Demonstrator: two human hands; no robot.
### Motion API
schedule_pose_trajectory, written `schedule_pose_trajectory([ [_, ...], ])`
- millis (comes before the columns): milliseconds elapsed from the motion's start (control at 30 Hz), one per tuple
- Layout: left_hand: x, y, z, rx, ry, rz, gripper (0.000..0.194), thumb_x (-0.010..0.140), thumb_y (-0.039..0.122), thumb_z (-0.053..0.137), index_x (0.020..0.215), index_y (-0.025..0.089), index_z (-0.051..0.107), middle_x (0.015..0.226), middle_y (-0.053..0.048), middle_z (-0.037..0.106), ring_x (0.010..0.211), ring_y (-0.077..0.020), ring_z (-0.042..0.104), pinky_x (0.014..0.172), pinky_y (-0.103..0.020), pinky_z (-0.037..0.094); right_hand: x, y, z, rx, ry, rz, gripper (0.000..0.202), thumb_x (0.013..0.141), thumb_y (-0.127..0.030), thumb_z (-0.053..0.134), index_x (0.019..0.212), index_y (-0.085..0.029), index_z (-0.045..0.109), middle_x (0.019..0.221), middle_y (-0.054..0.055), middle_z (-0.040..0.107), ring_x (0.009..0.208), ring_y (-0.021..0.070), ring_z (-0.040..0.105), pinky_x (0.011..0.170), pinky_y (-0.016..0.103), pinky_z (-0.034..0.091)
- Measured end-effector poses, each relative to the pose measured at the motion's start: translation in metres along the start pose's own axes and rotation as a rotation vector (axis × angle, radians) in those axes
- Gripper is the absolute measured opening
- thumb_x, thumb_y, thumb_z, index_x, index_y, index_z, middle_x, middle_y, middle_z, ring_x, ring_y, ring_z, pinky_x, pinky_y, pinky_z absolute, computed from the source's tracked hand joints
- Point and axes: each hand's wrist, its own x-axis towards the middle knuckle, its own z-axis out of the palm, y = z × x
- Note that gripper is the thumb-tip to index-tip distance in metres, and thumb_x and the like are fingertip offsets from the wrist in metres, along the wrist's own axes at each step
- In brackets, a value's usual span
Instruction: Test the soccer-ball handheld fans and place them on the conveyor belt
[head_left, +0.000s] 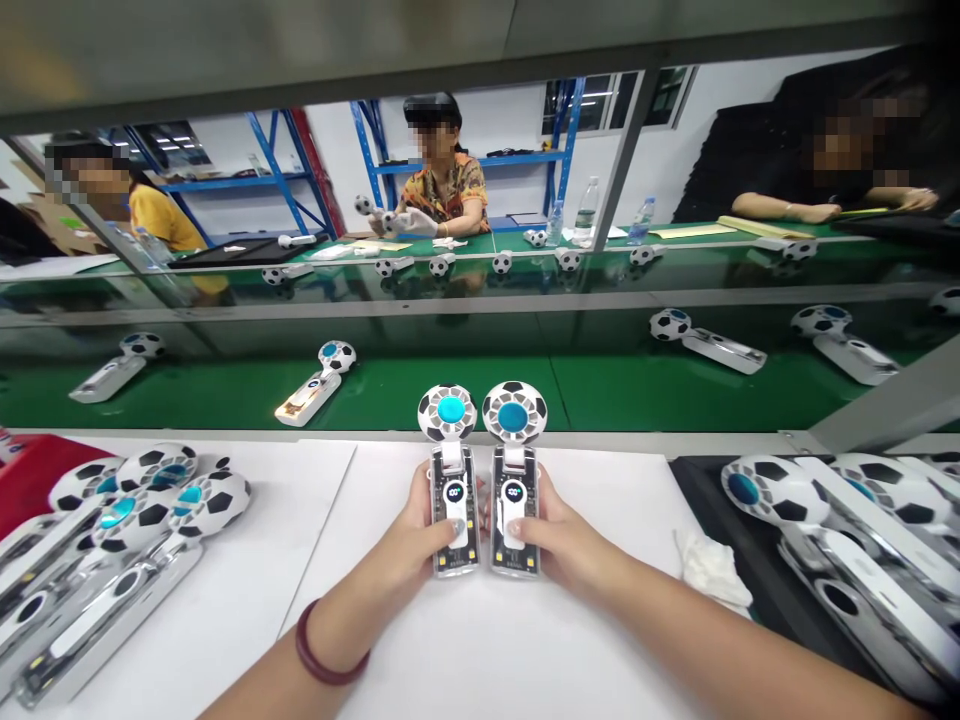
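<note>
Wrapped round a handheld fan, my left hand presses its thumb on the white button panel. My right hand grips a second handheld fan in the same way, its thumb on that fan's panel. Both fans stand side by side, a small gap between them, with round soccer-ball-patterned heads at the top and blue centres. Their bodies are see-through with dark insides, and each small round display reads 100. Small yellowish lights or parts show near the lower ends. My fingers behind the fans are mostly hidden.
Fans lie piled at left and in a black tray at right, beside a crumpled white cloth. More fans rest on the green belt ahead. Beyond a low partition, several people sit at a table with bottles. A metal post stands right.
</note>
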Motion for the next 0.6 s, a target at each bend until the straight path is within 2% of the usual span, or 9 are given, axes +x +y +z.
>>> schedule_pose_trajectory([
  [133, -0.001, 0.0, 0.001, -0.005, 0.007, -0.001, 0.06, 0.066, 0.023, 0.072, 0.113, 0.025, 0.034, 0.116, -0.009, 0.051, 0.087, -0.0226, 0.059, 0.075, -0.038, 0.047, -0.001, -0.002, 0.002, 0.002, -0.001, 0.005, 0.062, 0.065, -0.018, 0.067, 0.113, -0.027, 0.03, 0.117, 0.005, 0.053, 0.089, 0.0193, 0.061, 0.084, 0.04, 0.044],
  [367, -0.001, 0.0, 0.002, 0.016, 0.01, 0.017, 0.067, 0.064, 0.027, 0.074, 0.115, 0.027, 0.031, 0.106, -0.006, 0.056, 0.084, -0.0211, 0.06, 0.072, -0.033, 0.046, 0.001, -0.003, 0.002, -0.024, 0.023, -0.008, 0.064, 0.062, -0.019, 0.069, 0.113, -0.027, 0.031, 0.101, 0.002, 0.058, 0.087, 0.0212, 0.061, 0.083, 0.041, 0.044],
  [533, -0.006, -0.001, 0.001, 0.128, -0.117, 0.103, 0.062, 0.069, 0.034, 0.07, 0.115, 0.025, 0.031, 0.093, -0.005, 0.058, 0.08, -0.0193, 0.058, 0.071, -0.032, 0.045, -0.002, -0.007, 0.002, -0.057, -0.017, -0.046, 0.059, 0.069, -0.019, 0.067, 0.113, -0.027, 0.029, 0.096, 0.001, 0.059, 0.083, 0.019, 0.061, 0.08, 0.04, 0.045],
  [600, -0.011, 0.003, 0.004, 0.171, -0.124, 0.162, 0.059, 0.07, 0.036, 0.069, 0.115, 0.025, 0.032, 0.089, -0.005, 0.059, 0.081, -0.0202, 0.057, 0.069, -0.03, 0.045, -0.009, -0.011, 0.006, -0.104, -0.035, -0.089, 0.053, 0.072, -0.021, 0.066, 0.111, -0.027, 0.031, 0.1, 0.002, 0.058, 0.086, 0.0188, 0.06, 0.081, 0.04, 0.045],
])
